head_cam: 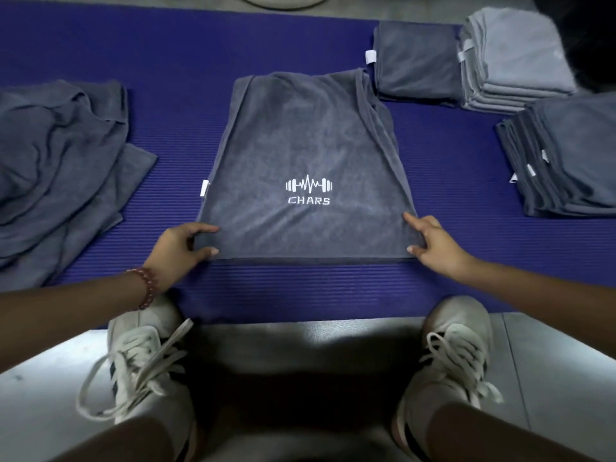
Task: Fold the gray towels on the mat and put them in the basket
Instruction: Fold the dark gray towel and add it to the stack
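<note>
A gray towel with a white "CHARS" logo lies flat on the purple mat, folded lengthwise into a long strip. My left hand pinches its near left corner between thumb and fingers. My right hand pinches the near right corner the same way. A heap of unfolded gray towels lies at the left. Folded towels sit at the right: one dark towel, a light gray stack and a dark stack. No basket is in view.
My two white sneakers rest on the gray floor just before the mat's near edge. A round pale object shows partly at the top edge. Bare mat lies between the towel and the piles.
</note>
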`<state>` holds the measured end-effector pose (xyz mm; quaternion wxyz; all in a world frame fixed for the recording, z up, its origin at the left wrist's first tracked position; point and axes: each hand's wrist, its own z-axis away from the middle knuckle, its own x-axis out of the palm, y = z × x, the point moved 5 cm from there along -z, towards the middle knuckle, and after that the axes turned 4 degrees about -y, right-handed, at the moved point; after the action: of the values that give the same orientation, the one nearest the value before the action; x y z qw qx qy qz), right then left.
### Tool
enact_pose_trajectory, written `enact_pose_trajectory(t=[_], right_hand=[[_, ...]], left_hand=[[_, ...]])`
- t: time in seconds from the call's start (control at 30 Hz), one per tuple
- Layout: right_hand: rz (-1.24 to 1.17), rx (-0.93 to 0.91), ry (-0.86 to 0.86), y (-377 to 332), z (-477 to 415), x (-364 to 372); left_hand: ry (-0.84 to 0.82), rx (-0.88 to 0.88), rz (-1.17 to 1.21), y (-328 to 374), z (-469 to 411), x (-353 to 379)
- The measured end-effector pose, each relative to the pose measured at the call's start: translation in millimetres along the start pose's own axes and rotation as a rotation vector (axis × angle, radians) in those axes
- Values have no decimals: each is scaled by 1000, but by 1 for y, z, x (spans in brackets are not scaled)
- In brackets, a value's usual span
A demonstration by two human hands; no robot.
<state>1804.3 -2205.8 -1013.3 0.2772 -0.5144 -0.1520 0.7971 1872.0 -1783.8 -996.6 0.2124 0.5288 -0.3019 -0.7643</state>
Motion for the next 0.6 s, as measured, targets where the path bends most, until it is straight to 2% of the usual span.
enact_pose_trajectory(t=[0.27, 0.43, 0.53, 0.6], right_hand=[[21, -5, 14, 2, 6, 5], [21, 57, 78, 8, 10, 3], [-19, 164, 27, 15, 8, 3], [-93, 159, -22, 13, 5, 6]], left_hand=[[-37, -45, 61, -17, -1, 3], [68, -95, -212, -11, 4, 7], [23, -148, -181, -7, 6, 11], [-41, -163, -108, -2, 4, 11]])
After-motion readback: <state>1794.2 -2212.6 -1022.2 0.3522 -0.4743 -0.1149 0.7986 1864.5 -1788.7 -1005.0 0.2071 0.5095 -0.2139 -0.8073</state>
